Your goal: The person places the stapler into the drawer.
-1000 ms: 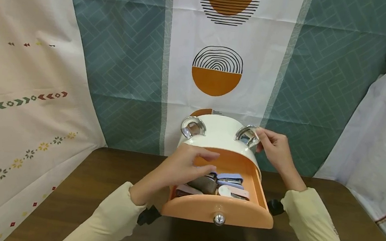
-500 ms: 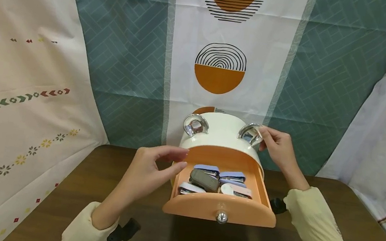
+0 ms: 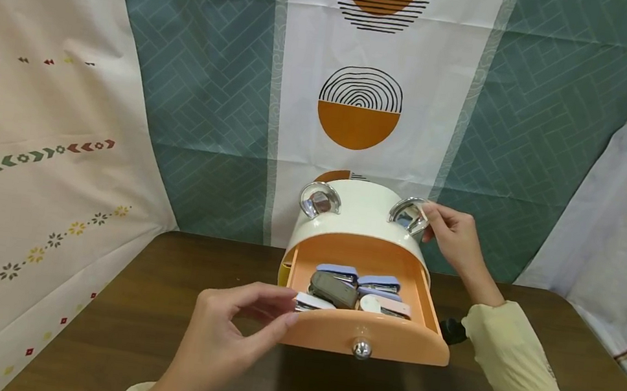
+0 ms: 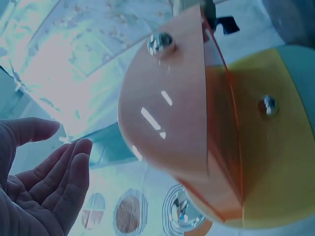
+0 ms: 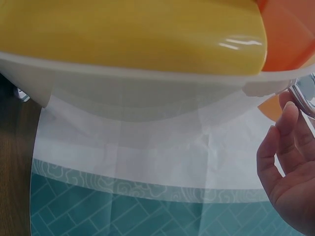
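Note:
A white rounded drawer box (image 3: 354,217) with two shiny silver ring-shaped ears stands on the table. Its orange upper drawer (image 3: 368,336) is pulled out and contains several staplers: two blue, a dark grey-green stapler (image 3: 333,290), a pink-and-white stapler (image 3: 386,306) and a white stapler (image 3: 312,302). My right hand (image 3: 455,239) pinches the right silver ear (image 3: 408,215) between thumb and fingers. Beside the drawer's front left corner is my left hand (image 3: 233,322), thumb and fingers apart. In the left wrist view this hand (image 4: 54,182) holds nothing and shows a gap from the drawer front (image 4: 162,108).
Below the orange drawer is a yellow drawer (image 4: 275,147) with a silver knob. The brown wooden table (image 3: 160,294) extends to both sides. A patterned cloth (image 3: 212,111) hangs behind the box, with pale cloths at left and right.
My left hand has moved from over the drawer out to the left, then down beside its front corner, uncovering the staplers. The right hand stays on the right ear.

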Motion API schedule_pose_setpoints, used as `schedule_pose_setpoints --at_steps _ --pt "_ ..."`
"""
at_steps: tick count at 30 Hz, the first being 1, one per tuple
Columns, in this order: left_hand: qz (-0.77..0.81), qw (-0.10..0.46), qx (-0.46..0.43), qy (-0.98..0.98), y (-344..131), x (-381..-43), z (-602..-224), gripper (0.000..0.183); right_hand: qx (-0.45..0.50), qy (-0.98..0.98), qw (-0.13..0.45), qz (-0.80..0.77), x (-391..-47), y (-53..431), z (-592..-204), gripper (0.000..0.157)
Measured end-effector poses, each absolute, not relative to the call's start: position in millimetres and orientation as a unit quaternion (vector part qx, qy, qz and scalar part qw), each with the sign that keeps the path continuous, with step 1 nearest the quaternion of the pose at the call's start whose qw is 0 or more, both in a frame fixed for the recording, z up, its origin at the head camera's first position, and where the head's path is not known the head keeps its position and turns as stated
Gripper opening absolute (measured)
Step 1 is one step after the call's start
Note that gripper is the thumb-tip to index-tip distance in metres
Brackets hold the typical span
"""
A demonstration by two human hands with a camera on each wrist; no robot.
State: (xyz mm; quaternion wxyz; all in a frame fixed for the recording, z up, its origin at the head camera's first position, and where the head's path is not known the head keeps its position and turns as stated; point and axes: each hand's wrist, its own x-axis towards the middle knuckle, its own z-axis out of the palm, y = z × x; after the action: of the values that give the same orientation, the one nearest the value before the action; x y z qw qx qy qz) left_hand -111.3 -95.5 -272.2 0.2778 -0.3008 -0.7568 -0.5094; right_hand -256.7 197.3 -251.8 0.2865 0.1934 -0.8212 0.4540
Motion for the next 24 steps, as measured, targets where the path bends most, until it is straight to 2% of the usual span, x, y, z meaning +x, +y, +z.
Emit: schedule_pose_setpoints --at_steps 4,12,24 --pt "-0.507 0.270 -0.328 -0.750 -89 -107 -282 0.016 0.192 -0.822 0.288 0.451 -256 197 -251 0.025" --pt "-0.510 0.207 -0.351 -0.757 -71 -107 -299 0.011 0.188 -0.826 0.285 0.449 -255 197 -250 0.025" --pt "-0.427 0.238 -0.328 -0.808 -51 -111 -310 0.013 0.191 -0.824 0.283 0.452 -256 197 -251 0.025"
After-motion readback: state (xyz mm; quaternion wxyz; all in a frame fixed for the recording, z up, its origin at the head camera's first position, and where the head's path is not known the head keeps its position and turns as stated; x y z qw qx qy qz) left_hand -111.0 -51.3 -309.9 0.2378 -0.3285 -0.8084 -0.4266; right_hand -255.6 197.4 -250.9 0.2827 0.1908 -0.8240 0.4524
